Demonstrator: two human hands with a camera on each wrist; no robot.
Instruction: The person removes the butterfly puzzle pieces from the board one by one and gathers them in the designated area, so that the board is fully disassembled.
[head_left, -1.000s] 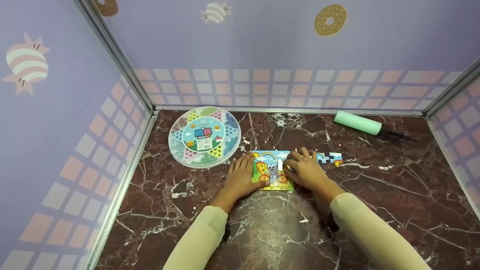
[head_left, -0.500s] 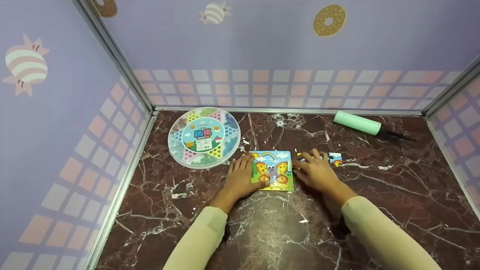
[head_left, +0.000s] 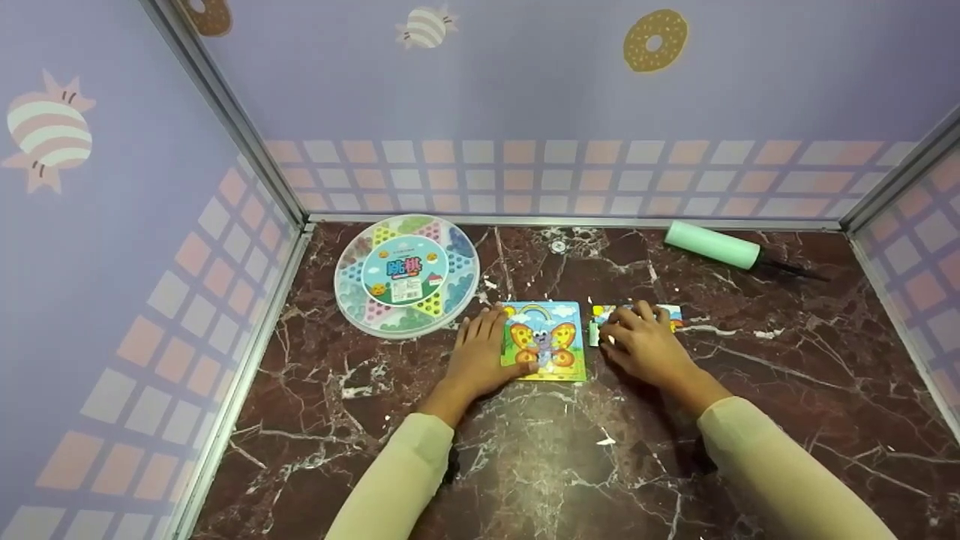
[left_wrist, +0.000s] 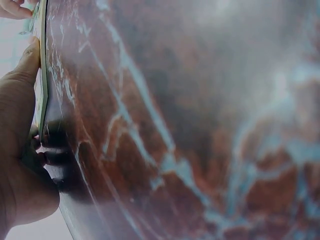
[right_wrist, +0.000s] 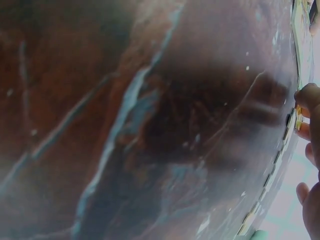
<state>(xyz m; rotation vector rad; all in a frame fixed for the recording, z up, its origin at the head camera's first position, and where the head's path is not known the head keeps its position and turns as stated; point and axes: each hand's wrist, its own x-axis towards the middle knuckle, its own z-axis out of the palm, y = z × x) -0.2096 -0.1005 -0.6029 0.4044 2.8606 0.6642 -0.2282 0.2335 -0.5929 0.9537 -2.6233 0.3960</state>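
Note:
A square jigsaw puzzle (head_left: 553, 319) with a butterfly picture lies on the dark marbled table. My left hand (head_left: 474, 364) rests along its left edge, fingers straight, thumb on the picture; the left wrist view shows that thumb (left_wrist: 29, 62) over the board's edge. Just right of the puzzle, my right hand (head_left: 646, 346) pinches a small puzzle piece (head_left: 594, 334), which is apart from the board. In the right wrist view, a yellow bit of piece (right_wrist: 299, 120) shows between thumb and fingers. Loose pieces (head_left: 670, 312) lie beyond and partly under the right hand.
At the back left lies a round clear Chinese checkers set (head_left: 406, 277). A mint-green cylinder (head_left: 712, 244) with a thin black end lies at the back right. One small round disc (head_left: 558, 246) sits near the back wall. Patterned panels enclose the table.
My right hand has moved right, off the puzzle, toward the loose pieces, and a piece now shows at its fingertips. The butterfly picture is uncovered. My left hand stays in place.

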